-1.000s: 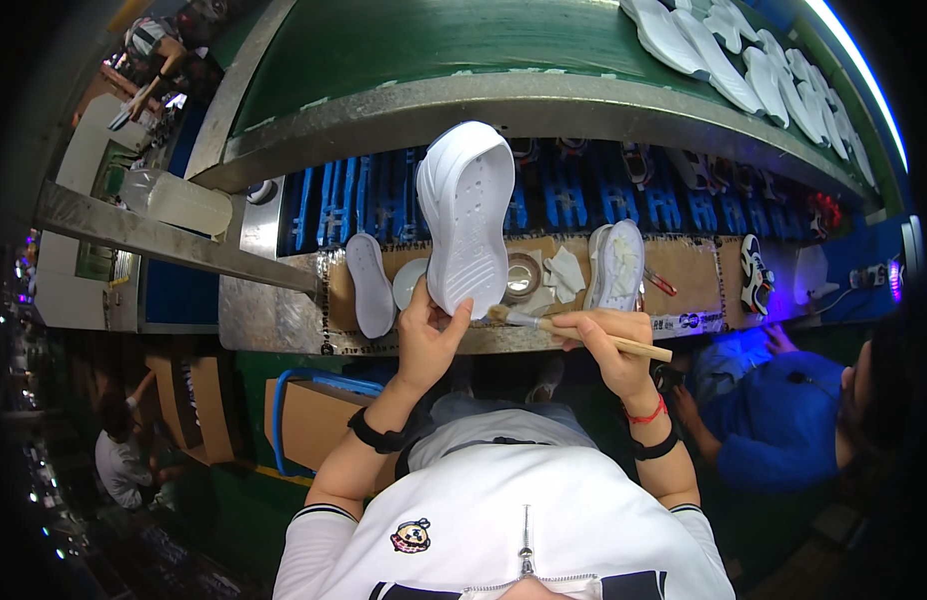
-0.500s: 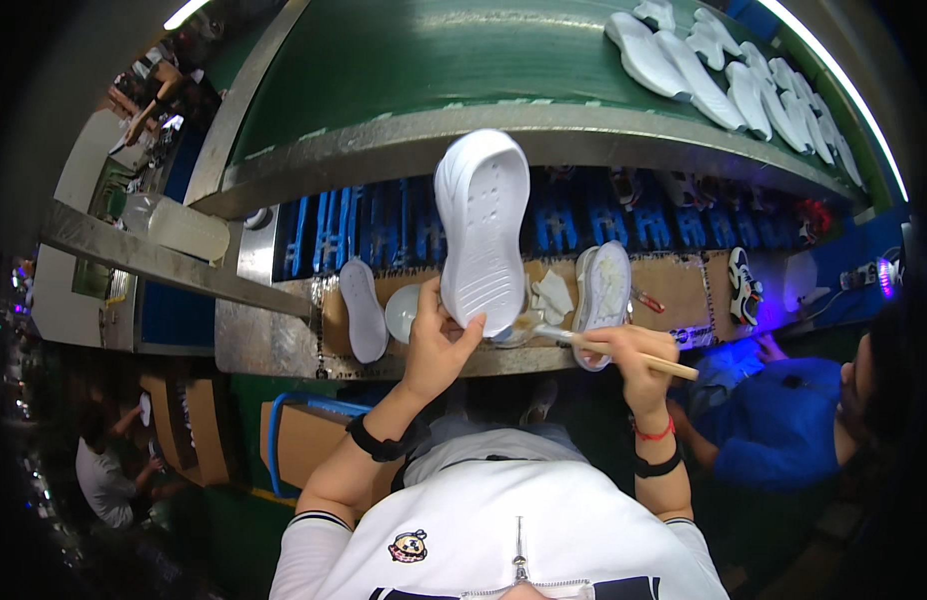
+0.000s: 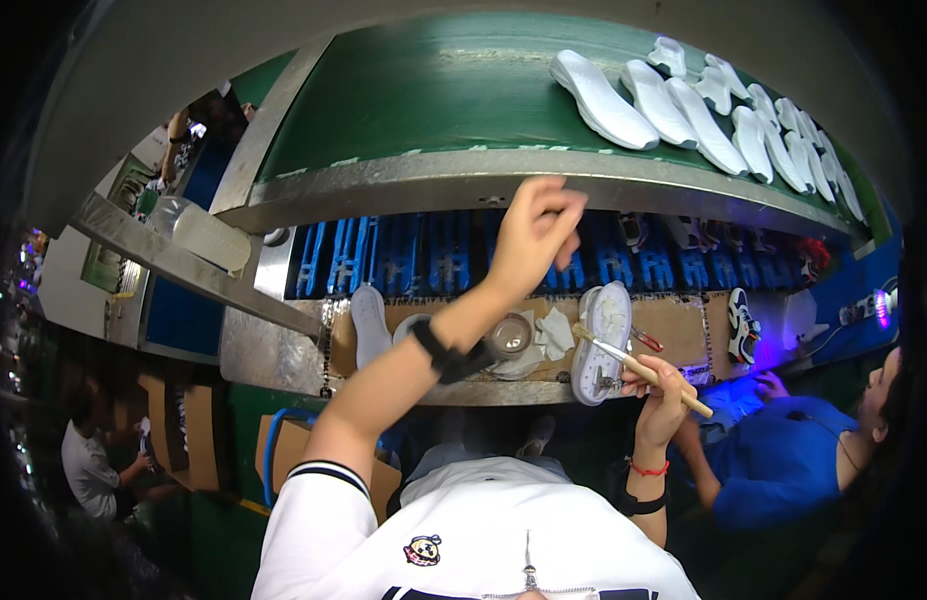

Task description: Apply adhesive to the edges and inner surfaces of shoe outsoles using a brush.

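My left hand (image 3: 540, 228) is raised in front of the metal edge of the green belt, its fingers loosely bent and apart with nothing in them. At the near end of the row on the belt lies a white shoe sole (image 3: 606, 102). My right hand (image 3: 660, 386) grips a wooden-handled brush (image 3: 639, 368), whose bristles are over a white shoe sole (image 3: 604, 340) on the cardboard-covered shelf. To its left are a crumpled white cloth (image 3: 556, 333) and a small round container (image 3: 512, 334). Another white sole (image 3: 370, 325) stands farther left, partly behind my left forearm.
The green conveyor belt (image 3: 424, 100) runs behind a metal rail, with several white soles (image 3: 706, 125) on it. Blue racks (image 3: 399, 255) fill the space beneath. A patterned shoe (image 3: 742, 325) and a person in blue (image 3: 784, 460) are at the right. A plastic jug (image 3: 199, 232) rests left.
The white sole has left my left hand and now lies on the belt. That hand has moved up and right. My right hand has lowered slightly, still with the brush. The view has shifted.
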Motion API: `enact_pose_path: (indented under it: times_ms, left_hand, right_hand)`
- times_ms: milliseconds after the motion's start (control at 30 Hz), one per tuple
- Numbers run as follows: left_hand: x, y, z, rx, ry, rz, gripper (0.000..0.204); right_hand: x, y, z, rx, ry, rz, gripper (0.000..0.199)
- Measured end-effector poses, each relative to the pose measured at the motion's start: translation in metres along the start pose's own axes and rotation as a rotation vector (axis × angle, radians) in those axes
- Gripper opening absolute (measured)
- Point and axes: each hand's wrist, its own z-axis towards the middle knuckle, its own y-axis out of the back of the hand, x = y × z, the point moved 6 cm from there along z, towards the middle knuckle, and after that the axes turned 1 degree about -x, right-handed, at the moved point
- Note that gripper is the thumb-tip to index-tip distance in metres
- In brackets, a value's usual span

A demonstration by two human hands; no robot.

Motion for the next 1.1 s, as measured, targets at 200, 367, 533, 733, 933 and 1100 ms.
enact_pose_path:
  times_ms: [200,367,533,733,933,1100]
  left_hand:
    - [0.108,0.237,-0.216,-0.855,0.091,0.900,0.054]
    - [0.150,0.377,-0.351,-0.921,0.552,1.131,0.048]
    - [0.145,0.357,-0.330,-0.893,0.718,0.183,0.037]
    - [0.067,0.314,-0.291,-0.636,0.605,-0.264,0.029]
    - [0.013,0.213,-0.241,-0.450,0.501,-0.058,0.060]
    - [-0.004,0.158,-0.207,-0.484,0.301,-0.024,0.058]
  right_hand:
    - [-0.021,-0.017,-0.010,0.129,-0.070,-0.050,0.038]
    - [-0.043,-0.033,-0.016,0.212,-0.182,-0.001,0.037]
    - [-0.052,-0.049,-0.022,0.254,-0.224,-0.008,0.036]
    - [-0.054,-0.057,-0.024,0.277,-0.243,-0.033,0.034]
    - [-0.038,-0.079,-0.023,0.380,-0.205,0.002,0.033]
    - [-0.014,-0.109,-0.023,0.498,-0.159,0.043,0.031]
